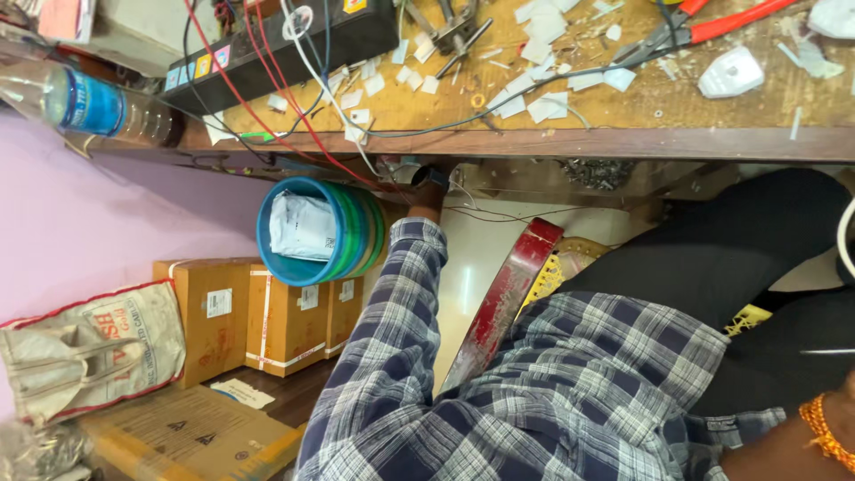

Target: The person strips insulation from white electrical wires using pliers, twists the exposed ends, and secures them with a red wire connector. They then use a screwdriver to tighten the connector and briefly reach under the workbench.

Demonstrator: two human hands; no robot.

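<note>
In the head view, the left hand (426,194) is stretched out from a checked sleeve (401,312) to the underside of the table (623,142). It is met there by a bundle of red and white wires (343,156) that hangs over the table's front edge. The work is judged to be at an early stage. The hand is at the wires, but nothing is seen pulled free, cut or carried away. The red-handled pliers (712,27) lie untouched on the table top, well apart from the hand.

The hand's grip cannot be told, since the fingers are hidden in the shadow under the table edge. A small dark object (433,176) is seen at the hand, but whether it is held cannot be made out. Of the right arm only a wrist with an orange bangle (824,428) is shown at the lower right corner. Its hand is cut off by the frame.

The wires are thin and slack. The red ones run up to a long black box (294,44) on the table, and two fine strands (499,214) trail to the right below the edge. Just left of the hand a stack of blue and green tubs (264,223) is seen, with a white packet (303,227) inside. White paper scraps (534,98) are scattered over the table top.
</note>
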